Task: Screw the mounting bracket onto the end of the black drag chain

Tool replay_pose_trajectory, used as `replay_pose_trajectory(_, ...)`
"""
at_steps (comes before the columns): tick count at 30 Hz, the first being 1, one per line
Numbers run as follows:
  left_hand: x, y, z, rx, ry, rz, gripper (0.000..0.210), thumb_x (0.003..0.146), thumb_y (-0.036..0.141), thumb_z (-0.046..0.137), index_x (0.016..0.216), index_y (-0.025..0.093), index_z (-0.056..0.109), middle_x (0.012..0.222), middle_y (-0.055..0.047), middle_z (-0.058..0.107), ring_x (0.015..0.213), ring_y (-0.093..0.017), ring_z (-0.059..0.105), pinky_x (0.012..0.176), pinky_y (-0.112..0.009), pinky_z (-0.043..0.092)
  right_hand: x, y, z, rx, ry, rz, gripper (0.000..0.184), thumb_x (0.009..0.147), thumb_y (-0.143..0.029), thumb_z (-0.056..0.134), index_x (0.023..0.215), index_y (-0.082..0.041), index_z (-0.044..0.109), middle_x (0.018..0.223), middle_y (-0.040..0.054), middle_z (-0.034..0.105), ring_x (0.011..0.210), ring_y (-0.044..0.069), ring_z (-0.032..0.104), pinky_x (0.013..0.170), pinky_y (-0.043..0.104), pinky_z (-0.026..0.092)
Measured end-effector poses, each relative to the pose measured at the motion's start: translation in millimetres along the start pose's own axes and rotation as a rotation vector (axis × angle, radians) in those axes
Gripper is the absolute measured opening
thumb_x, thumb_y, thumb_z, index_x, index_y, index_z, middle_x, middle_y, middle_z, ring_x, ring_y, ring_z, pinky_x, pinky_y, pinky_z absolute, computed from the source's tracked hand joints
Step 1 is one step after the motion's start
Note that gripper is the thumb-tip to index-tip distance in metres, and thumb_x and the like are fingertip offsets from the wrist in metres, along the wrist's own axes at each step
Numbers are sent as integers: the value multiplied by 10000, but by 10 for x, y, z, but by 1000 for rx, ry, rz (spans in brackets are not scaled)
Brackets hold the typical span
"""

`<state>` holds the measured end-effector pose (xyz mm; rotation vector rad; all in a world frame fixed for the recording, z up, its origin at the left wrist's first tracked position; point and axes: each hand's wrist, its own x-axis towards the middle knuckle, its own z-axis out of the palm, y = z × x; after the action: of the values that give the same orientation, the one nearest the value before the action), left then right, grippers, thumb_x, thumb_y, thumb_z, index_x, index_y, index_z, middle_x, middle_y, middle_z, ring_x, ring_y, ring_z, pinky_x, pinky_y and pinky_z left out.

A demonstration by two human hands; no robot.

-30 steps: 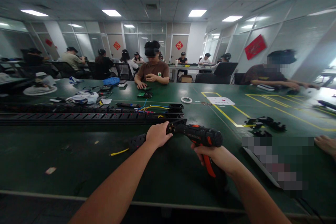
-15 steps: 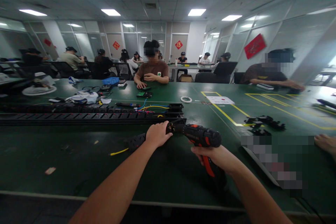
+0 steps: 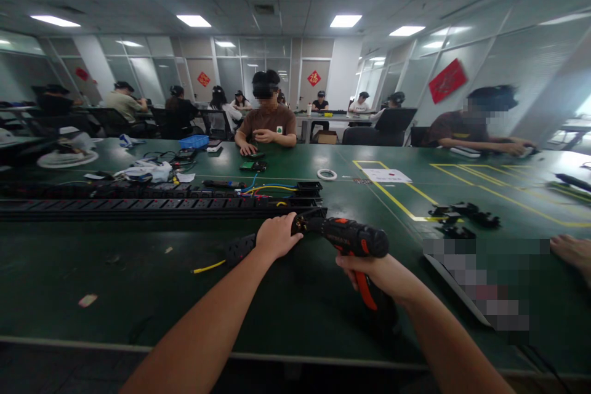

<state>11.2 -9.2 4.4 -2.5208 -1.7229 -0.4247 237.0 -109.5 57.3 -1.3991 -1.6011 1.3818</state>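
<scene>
The left hand (image 3: 276, 237), left of the centre of the frame, is clamped over a short black plastic socket strip (image 3: 239, 250), which lies at mid-frame above the green tabletop (image 3: 138, 308). A thin yellow cable (image 3: 209, 268) runs out of the strip's left end. The right hand (image 3: 376, 274), right of centre, is wrapped round the handle of a black-and-orange cordless power driver (image 3: 355, 237), whose nose points left to the strip's end beside the left fingertips. Exactly where the tip meets the strip is too dark to tell.

Across the left middle of the frame lie long black channel-shaped housings (image 3: 138, 214), with a row of black sockets set along them. Blue and yellow wires (image 3: 272, 187) are bunched at their right end.

Above them, left of centre, stands a small blue plastic basket (image 3: 194, 141); its contents cannot be made out. Below and left of it is a crumpled white plastic bag (image 3: 146, 171), its inside hidden. A brown cardboard box (image 3: 327, 136) sits under the far table in the upper middle, contents also out of sight. Inside a yellow tape outline (image 3: 392, 198), right of centre, a white paper sheet (image 3: 386, 175) lies partly across the line.
</scene>
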Motion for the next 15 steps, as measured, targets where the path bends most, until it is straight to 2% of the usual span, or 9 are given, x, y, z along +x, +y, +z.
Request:
replay_pose_trajectory(7, 6, -15, 17, -3, 1, 8, 580, 855, 562, 503, 1340, 259, 408, 1145, -76, 649, 1045, -264, 602, 834, -369, 435, 7, 17, -23, 54, -6, -3, 121, 737, -250, 612, 820, -161, 614, 543, -30, 565, 498, 137, 542, 510, 259, 437)
replay_pose_trajectory(15, 2, -20, 21, -7, 16, 22, 572, 858, 555, 502, 1335, 253, 411, 1139, -79, 649, 1038, -263, 602, 829, -366, 426, 5, 24, -7, 25, -13, -29, 65, 736, -212, 586, 775, -162, 599, 557, -29, 568, 503, 135, 555, 516, 254, 442)
